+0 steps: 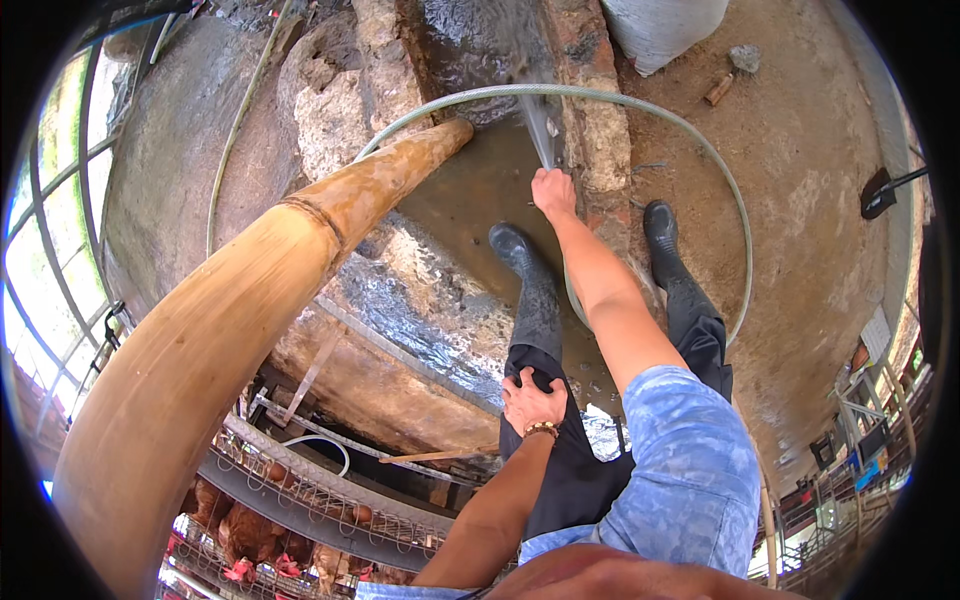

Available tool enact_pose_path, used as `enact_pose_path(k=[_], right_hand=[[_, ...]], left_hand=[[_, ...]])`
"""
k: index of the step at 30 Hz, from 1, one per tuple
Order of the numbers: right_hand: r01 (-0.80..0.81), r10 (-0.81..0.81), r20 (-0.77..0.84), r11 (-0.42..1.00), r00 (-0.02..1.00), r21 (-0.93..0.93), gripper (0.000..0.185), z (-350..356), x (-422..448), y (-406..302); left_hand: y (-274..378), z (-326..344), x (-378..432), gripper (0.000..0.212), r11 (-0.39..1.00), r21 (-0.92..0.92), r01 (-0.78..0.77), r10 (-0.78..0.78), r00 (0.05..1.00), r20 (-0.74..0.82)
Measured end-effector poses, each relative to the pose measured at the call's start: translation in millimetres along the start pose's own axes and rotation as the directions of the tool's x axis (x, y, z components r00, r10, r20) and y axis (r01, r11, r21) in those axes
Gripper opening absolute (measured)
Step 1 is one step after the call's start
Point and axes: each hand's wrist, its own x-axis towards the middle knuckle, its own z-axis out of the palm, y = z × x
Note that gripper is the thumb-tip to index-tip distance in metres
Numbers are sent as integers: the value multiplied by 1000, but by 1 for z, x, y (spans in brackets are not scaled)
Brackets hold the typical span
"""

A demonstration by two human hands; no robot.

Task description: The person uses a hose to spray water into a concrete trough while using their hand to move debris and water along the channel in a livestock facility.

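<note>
My right hand (553, 193) is closed around the end of a pale green hose (675, 120), which the fingers mostly hide. A jet of water (537, 127) shoots forward from it into a gutter of muddy water (480, 184). From there the hose makes a wide loop over the channel and the floor on the right. My left hand (534, 401) rests on my left leg near the knee, fingers spread, a bracelet (541, 429) at its wrist. One black rubber boot (536, 300) stands in the gutter; the other boot (664, 236) is on the floor to its right.
A thick bamboo pole (225, 307) slants across the left, close to the camera. Brown hens (247, 529) stand in wire cages at lower left, with an egg (361, 514) on the rack. Masonry curbs (600, 135) edge the gutter. A white sack (664, 30) stands at upper right.
</note>
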Motion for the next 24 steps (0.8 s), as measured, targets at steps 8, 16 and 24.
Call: enact_pose_path(k=[8, 16, 24], right_hand=[[97, -93, 80, 994, 992, -49, 48, 16, -11, -18], [163, -151, 147, 984, 977, -71, 46, 23, -18, -36], [73, -73, 1, 996, 997, -50, 46, 6, 3, -28]], left_hand=[[-1, 0, 0, 54, 1000, -8, 9, -9, 1000, -3], [-1, -1, 1, 56, 1000, -20, 9, -8, 1000, 23], [-1, -2, 1, 54, 1000, -9, 8, -8, 1000, 12]])
